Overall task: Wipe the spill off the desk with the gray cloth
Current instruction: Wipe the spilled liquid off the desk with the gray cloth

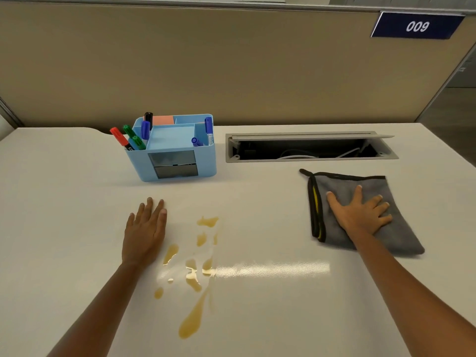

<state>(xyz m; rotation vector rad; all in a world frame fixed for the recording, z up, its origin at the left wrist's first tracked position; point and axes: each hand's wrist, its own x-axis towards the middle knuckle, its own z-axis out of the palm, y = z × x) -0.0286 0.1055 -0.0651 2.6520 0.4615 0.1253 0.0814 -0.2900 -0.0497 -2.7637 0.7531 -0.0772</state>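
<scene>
- The right hand (360,215) lies flat and open on the gray cloth (365,215), well right of the spill (193,266); the left hand (145,228) rests open just left of it on the worktop (270,305).
- Wiping is not begun; next the cloth must be gripped and carried to the spill.

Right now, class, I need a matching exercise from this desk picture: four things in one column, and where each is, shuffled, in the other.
Things
1. right hand
2. left hand
3. spill
4. red marker

Places
A. standing in the blue organizer
B. flat on the bare desk, left of the puddles
C. spread on the gray cloth
D. between the two arms, on the desk

Pairs: 1-C, 2-B, 3-D, 4-A
</scene>
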